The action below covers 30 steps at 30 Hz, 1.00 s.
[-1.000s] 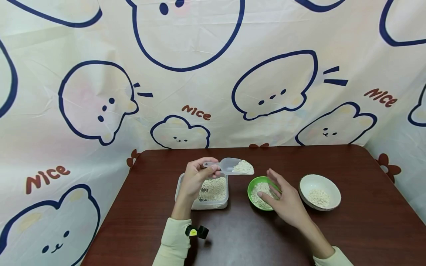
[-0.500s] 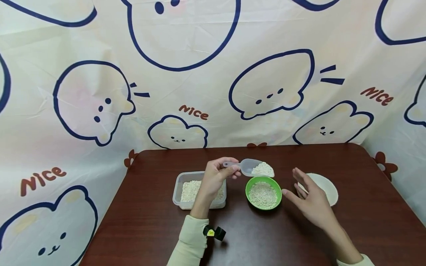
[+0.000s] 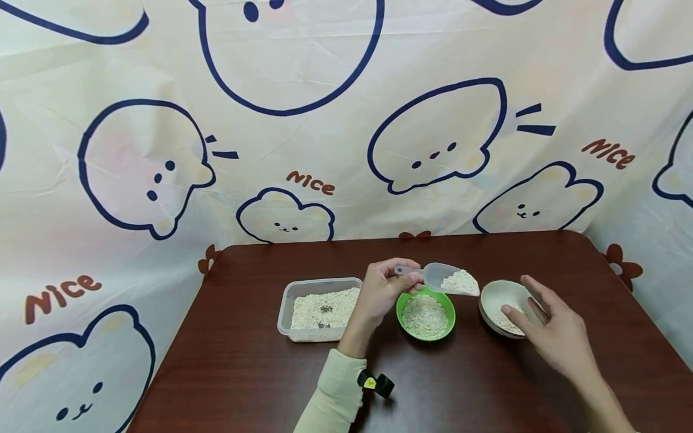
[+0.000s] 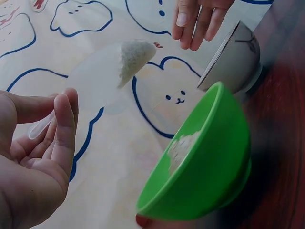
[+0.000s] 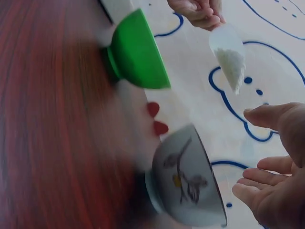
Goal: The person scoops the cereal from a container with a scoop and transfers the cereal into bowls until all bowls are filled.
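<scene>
My left hand pinches the handle of a translucent plastic scoop between thumb and fingers. A heap of pale oat-like flakes fills the scoop's front end. The scoop is held in the air above the far rim of a green bowl, its tip toward a white bowl. Flakes lie in both bowls. My right hand is held over the right side of the white bowl, fingers spread and holding nothing. In the right wrist view, the white bowl shows a branch pattern on its outside.
A clear rectangular tub of flakes stands left of the green bowl, its right front corner behind my left forearm. All sit on a dark brown table. A cartoon-printed cloth hangs behind the table's far edge.
My left hand has carried the loaded scoop rightward from above the tub, past the green bowl. My right hand has moved right, from the green bowl to the white bowl.
</scene>
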{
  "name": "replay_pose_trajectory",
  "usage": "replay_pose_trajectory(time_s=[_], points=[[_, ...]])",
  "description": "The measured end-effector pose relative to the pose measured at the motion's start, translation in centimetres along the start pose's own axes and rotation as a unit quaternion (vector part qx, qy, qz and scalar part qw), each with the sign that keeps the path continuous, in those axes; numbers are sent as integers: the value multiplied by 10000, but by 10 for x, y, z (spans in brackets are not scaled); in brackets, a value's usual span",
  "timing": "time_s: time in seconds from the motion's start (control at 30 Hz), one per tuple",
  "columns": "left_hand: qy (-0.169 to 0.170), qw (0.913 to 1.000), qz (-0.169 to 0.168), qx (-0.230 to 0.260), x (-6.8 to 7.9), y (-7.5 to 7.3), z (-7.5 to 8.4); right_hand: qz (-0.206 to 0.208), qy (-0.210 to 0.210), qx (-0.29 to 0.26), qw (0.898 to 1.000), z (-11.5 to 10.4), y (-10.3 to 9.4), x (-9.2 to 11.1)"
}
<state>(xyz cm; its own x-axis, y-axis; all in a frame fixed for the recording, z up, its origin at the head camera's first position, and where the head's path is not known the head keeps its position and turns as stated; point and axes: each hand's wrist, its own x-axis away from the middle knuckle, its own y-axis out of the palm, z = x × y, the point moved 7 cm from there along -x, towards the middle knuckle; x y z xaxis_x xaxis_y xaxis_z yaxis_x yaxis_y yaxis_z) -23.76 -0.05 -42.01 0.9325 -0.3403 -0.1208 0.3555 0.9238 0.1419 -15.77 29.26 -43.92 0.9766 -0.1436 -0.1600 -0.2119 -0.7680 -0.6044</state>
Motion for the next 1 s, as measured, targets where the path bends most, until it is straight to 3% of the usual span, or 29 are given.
replay_pose_trajectory(time_s=[0.27,0.5,1.0], points=[[15,9999,-157,-28,-7,26,-6,207,299,10,9993,30,-17,7],[-135,9997,-155,-143,-13,42,-14,141,406,98,9990,53,-20,12],[-120,9971,117,-738,-16,63,-24,-826,799,-244,9931,72,-2,13]])
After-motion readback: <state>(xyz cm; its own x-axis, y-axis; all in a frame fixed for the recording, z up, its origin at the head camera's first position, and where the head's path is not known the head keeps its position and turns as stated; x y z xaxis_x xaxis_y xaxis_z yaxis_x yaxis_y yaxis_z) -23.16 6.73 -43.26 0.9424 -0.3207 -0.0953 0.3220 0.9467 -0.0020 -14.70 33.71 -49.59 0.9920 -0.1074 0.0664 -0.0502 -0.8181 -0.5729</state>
